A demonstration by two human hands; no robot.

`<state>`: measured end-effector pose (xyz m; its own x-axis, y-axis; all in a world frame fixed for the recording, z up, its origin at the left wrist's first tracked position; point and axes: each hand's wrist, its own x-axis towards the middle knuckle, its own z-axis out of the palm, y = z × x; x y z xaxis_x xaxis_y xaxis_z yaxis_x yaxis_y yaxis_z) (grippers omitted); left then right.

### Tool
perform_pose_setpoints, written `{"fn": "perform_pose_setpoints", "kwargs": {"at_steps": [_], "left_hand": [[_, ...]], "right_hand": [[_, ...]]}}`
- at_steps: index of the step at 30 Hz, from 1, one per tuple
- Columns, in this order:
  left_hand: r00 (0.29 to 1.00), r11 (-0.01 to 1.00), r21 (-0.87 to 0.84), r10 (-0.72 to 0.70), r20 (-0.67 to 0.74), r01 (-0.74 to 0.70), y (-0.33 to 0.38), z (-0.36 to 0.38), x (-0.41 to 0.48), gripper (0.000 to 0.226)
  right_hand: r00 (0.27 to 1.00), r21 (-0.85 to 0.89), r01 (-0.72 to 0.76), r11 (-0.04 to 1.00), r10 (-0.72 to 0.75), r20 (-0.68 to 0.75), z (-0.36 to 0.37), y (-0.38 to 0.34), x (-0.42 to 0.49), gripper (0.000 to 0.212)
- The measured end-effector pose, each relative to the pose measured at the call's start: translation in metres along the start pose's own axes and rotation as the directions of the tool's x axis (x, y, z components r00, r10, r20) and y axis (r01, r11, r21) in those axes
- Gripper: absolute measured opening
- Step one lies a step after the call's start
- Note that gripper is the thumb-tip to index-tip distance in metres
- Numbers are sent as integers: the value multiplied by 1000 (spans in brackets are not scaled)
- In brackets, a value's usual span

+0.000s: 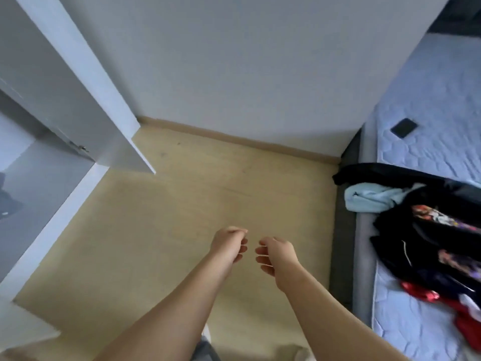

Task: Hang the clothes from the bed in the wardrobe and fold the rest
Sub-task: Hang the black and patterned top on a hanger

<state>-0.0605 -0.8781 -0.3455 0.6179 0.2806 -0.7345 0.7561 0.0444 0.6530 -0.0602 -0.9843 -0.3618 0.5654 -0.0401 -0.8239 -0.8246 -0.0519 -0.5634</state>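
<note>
The clothes (pixel 429 230) lie in a loose heap on the bed (pixel 429 100), along its near edge; most are black, some printed, with a pale blue garment (pixel 369 198) on the floor side and a red garment (pixel 466 327) closer to the person; all look soft, light and limp, and likely to drag one another, so each is best lifted singly by collar or shoulders; the blue one seems freest. The left hand (pixel 230 244) and the right hand (pixel 276 256) hang empty over the floor (pixel 182 204), fingers loosely curled, well apart from the heap; the wardrobe (pixel 39 178) stands open on the left.
</note>
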Motion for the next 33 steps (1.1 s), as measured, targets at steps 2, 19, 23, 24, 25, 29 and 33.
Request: {"fn": "perform_pose_setpoints", "kwargs": {"at_steps": [2,19,23,24,25,29,33], "left_hand": [[999,1000,26,7,54,-8,-3,67,-14,19],[904,910,394,-54,425,-131,-12,426,-56,22],[889,866,463,-53,455,-186,-15,476,-55,22],[884,856,480,-61,464,-193,-19,490,-57,22],[881,845,495,-63,469,-203,-24,505,-60,21],[897,819,532,-52,440,-214,-47,564,-64,20],[907,801,566,-73,416,-195,-85,632,-69,20]], "right_hand": [[999,47,6,999,-3,-51,-67,9,1,13],[887,462,4,887,210,-411,-406,68,28,13],[859,525,29,850,247,-448,-455,74,34,13],[854,548,35,836,259,-450,-470,78,37,13],[850,574,40,818,275,-450,-487,83,40,13],[854,623,12,782,316,-414,-548,103,61,18],[878,643,-6,766,312,-364,-611,135,77,14]]}}
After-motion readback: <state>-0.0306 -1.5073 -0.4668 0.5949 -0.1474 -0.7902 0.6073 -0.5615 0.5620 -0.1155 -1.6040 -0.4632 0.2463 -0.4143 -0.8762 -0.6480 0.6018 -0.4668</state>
